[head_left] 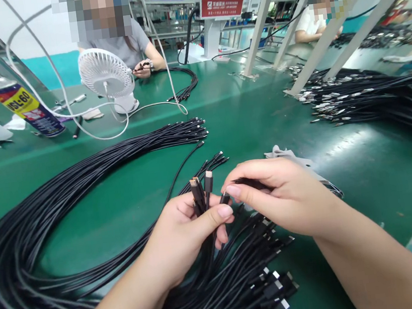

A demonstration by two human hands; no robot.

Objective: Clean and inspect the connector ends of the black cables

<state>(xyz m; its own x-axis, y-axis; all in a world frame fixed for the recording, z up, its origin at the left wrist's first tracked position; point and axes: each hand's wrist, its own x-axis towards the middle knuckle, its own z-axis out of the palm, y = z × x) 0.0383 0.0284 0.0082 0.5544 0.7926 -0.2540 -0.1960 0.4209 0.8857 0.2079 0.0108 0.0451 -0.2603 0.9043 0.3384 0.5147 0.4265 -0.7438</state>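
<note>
My left hand (194, 223) is closed around several black USB cables (196, 190), their plugs sticking up past the thumb and fingers. One plug (225, 198) leans out to the right of the others. At its tip the thumb and forefinger of my right hand (278, 190) are pinched together; a dark thing shows under the curled fingers, too hidden to name. Below both hands spreads a big bundle of black cables (208, 294), with metal-tipped plugs at its right end. The same kind of cable curves round to the left and back toward the middle of the table.
On the green table (246, 114) stand a white fan (104, 74) and a spray can (29, 106). A cable pile (372, 99) lies at the right, by slanted metal legs. A crumpled cloth (288, 154) is behind my right hand. Two people sit across, one handling cables.
</note>
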